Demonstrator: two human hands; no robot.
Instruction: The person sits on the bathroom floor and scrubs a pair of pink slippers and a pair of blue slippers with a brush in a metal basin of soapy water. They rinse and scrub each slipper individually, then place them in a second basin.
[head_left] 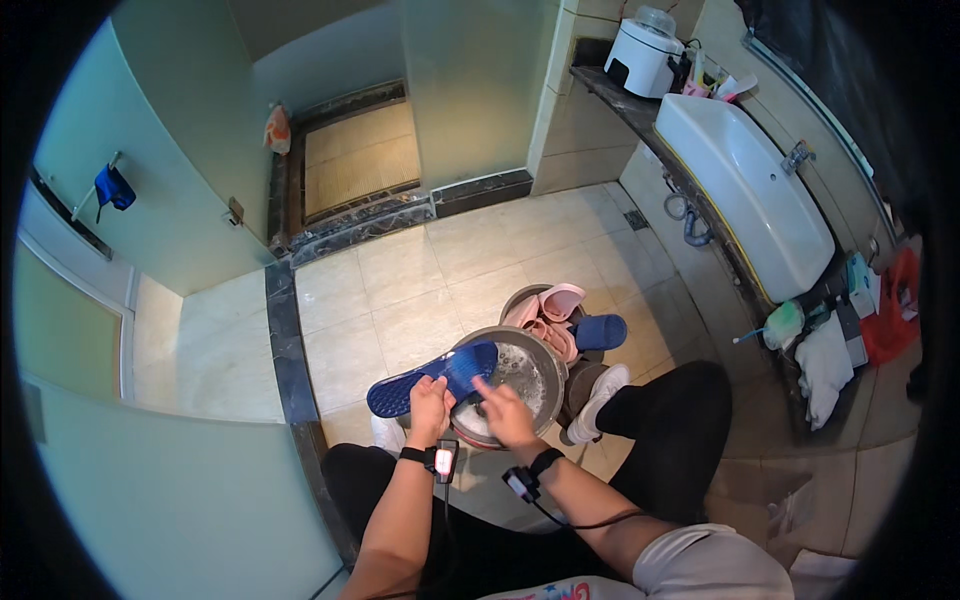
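Observation:
My left hand grips a dark blue slipper, whose patterned sole faces up. The slipper's right end reaches over a grey basin of foamy water. Close against that end of the slipper is my right hand, fingers curled and smeared by motion. It seems closed on something, but a blur hides what it is. Just beyond the basin, several pink slippers and another blue slipper are piled in a second container.
My shoe stands right of the basin. A white washbasin lines the right wall, its dark counter holding a white appliance. A white cloth hangs near its front end. Glass panels and a dark stone threshold lie left.

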